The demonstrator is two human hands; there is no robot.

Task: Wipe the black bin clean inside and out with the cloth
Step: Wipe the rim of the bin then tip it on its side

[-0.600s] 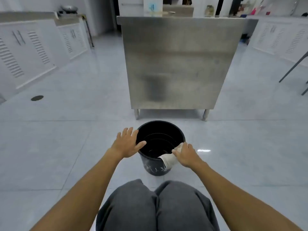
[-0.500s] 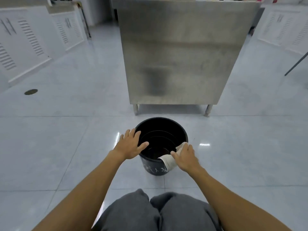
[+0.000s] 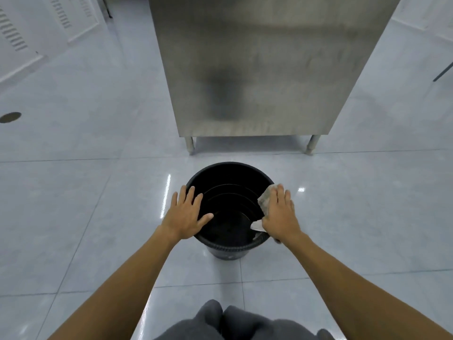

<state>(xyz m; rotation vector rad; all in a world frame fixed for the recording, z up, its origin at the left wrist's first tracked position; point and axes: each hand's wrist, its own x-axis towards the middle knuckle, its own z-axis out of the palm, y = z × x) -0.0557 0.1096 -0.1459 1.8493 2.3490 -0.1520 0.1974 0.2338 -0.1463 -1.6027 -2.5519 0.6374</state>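
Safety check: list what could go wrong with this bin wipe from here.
1. The black bin stands free on glossy floor tiles, steadied only by the left hand lying flat on its rim; a sideways wipe could slide or tip it.
2. The right hand presses the cloth on the rim with flat fingers; it might slip inside.

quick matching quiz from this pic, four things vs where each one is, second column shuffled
1 left hand
2 right hand
3 bin
4 drain

a pressing the cloth on the bin's right rim
b set in the floor, far left
c flat on the bin's left rim
d standing before the steel cabinet

Pairs: 1-c, 2-a, 3-d, 4-b
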